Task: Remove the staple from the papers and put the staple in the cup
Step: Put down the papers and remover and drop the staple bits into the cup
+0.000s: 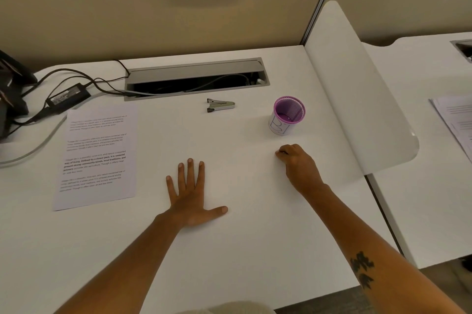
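Note:
The printed papers (97,156) lie flat on the left of the white desk (242,224); I cannot make out a staple on them. A metal staple remover (220,105) rests near the back, apart from both hands. The cup (287,115), white with a purple mesh inside, stands upright to the right. My left hand (190,193) lies flat on the desk, palm down, fingers spread, holding nothing. My right hand (297,164) is curled on the desk just in front of the cup, fingertips pinched together; whether something tiny sits between them is hidden.
An open cable tray (196,78) runs along the back of the desk. A power brick (68,96) and cables lie at the back left. A white divider panel (357,88) bounds the right side. More papers (454,119) lie on the neighbouring desk.

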Demonstrator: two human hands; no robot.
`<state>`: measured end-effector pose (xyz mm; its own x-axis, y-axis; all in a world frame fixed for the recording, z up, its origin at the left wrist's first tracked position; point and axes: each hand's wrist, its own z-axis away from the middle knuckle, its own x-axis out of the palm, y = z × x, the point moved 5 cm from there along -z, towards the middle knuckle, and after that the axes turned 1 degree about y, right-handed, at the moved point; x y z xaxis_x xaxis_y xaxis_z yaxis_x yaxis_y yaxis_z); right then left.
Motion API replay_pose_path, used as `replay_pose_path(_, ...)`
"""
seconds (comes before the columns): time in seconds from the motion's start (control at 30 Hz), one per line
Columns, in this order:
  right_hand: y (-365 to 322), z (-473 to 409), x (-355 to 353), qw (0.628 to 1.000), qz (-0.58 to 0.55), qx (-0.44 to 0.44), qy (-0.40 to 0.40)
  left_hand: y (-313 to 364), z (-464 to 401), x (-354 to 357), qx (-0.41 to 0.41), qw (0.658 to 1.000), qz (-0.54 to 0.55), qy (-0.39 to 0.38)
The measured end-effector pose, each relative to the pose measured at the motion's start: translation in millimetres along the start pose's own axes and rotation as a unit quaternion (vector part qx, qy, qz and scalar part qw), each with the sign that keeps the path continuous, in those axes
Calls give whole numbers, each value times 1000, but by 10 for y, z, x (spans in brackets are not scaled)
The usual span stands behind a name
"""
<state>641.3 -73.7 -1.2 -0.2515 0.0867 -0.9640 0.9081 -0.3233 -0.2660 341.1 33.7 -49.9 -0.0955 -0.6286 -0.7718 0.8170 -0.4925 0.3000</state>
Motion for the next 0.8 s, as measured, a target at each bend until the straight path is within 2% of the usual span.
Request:
replay_pose_path(0.13, -65, 8, -25, 999, 24, -33, 30, 1, -2, 1, 1, 1000, -1, 2)
replay_pose_path(0.43, -211, 44, 53, 996, 42, -8, 83, -12, -9, 17, 2, 1000, 3, 11)
replay_pose_path(0.5, -154, 12, 45, 996, -3, 31, 86, -11, -6, 17, 0, 1000, 3, 8)
replay_pose_path(0.57, -25, -28, -4, 981, -94, 123, 115, -9, -6, 14, -1, 1000, 2, 7)
replay_pose_path(0.63, 183, -26, -57, 932, -204, 253, 160, -5, -5, 10, -2, 1000, 1, 4)
replay_pose_path(0.67, 301, -2, -59, 890, -273, 322, 171, -3, -4, 8, -2, 1000, 1, 3)
replay_pose_path(0.73, 484, 40, -9, 771, -441, 428, 166, -3, 1, 7, 1, 1000, 3, 2)
replay_pose_path(0.8, 559, 19, -5, 652, -584, 465, 130, -3, -2, 8, 3, 1000, 5, -2)
